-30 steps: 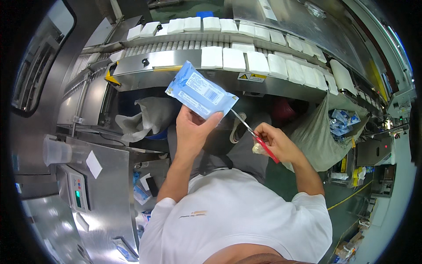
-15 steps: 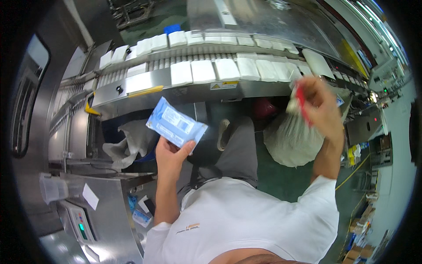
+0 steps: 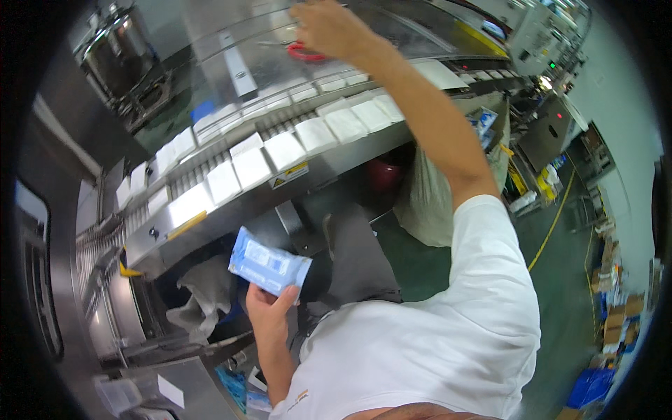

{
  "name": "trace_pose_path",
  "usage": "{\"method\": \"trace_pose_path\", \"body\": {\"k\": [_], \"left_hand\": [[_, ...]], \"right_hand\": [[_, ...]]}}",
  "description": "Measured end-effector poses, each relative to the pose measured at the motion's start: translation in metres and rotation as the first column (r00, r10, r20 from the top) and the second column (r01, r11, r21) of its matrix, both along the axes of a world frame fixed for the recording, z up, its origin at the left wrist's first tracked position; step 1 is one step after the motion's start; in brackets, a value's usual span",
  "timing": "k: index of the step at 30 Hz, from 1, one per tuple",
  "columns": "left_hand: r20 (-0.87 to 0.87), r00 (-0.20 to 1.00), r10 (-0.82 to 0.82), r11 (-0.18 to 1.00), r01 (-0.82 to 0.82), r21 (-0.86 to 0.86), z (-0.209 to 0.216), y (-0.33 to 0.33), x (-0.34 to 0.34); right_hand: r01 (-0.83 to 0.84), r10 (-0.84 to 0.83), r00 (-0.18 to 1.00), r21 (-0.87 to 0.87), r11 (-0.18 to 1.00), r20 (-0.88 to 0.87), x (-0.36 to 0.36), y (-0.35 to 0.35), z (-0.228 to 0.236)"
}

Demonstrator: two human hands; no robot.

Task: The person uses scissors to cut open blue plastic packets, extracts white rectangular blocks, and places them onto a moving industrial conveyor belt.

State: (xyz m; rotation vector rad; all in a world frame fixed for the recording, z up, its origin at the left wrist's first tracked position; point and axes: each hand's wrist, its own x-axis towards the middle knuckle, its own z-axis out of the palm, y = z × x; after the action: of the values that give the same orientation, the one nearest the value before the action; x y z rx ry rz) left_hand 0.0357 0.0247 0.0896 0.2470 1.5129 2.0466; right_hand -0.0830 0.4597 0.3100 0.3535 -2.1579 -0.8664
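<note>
My left hand (image 3: 269,315) grips the lower edge of a light blue, pillow-shaped soft pack of wipes (image 3: 269,264), thumb on top. It holds the pack in front of the conveyor, above my lap. My right arm reaches far across the conveyor (image 3: 231,164). My right hand (image 3: 329,29) is over the see-through and metal cover (image 3: 392,35) behind it, its fingers partly cut off by the picture's upper edge. Red-handled scissors (image 3: 306,52) lie on that cover just below the hand, apart from the palm. White folded wipes (image 3: 250,166) run in two rows along the conveyor.
A pale cloth sack (image 3: 427,203) hangs below the conveyor's right part, beside a dark red round object (image 3: 385,175). Grey cloth (image 3: 206,287) lies under its left part. A steel bench (image 3: 185,371) carries a clear plastic jug (image 3: 115,395). Cardboard boxes (image 3: 616,322) stand far right.
My right hand has moved from above the sack to the far cover, and the red-handled scissors have left its grasp. My left hand still holds the pack. The view has turned.
</note>
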Motion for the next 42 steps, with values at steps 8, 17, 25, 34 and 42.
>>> {"method": "trace_pose_path", "body": {"k": [8, 17, 25, 34, 42], "left_hand": [[0.283, 0.944, -0.172, 0.969, 0.109, 0.224, -0.002, -0.005, -0.018], [0.203, 0.937, -0.284, 0.945, 0.238, 0.226, -0.015, -0.007, -0.014], [-0.645, 0.761, -0.067, 0.985, -0.051, -0.163, 0.021, 0.017, -0.017], [-0.145, 0.903, 0.403, 0.904, -0.369, 0.215, -0.001, 0.014, -0.077], [-0.189, 0.944, 0.271, 0.951, -0.232, 0.207, 0.020, 0.020, -0.060]], "right_hand": [[-0.451, 0.828, 0.493, -0.735, 0.506, 0.268, 0.140, -0.172, -0.100], [-0.344, 0.761, 0.582, -0.761, 0.550, 0.287, 0.168, -0.177, -0.140], [-0.028, 0.788, 0.603, -0.984, 0.178, 0.125, 0.164, -0.195, -0.168], [-0.037, 0.797, 0.601, -0.994, 0.102, 0.059, 0.197, -0.203, -0.168], [0.089, 0.749, 0.635, -0.981, 0.174, 0.191, 0.192, -0.186, -0.176]]}}
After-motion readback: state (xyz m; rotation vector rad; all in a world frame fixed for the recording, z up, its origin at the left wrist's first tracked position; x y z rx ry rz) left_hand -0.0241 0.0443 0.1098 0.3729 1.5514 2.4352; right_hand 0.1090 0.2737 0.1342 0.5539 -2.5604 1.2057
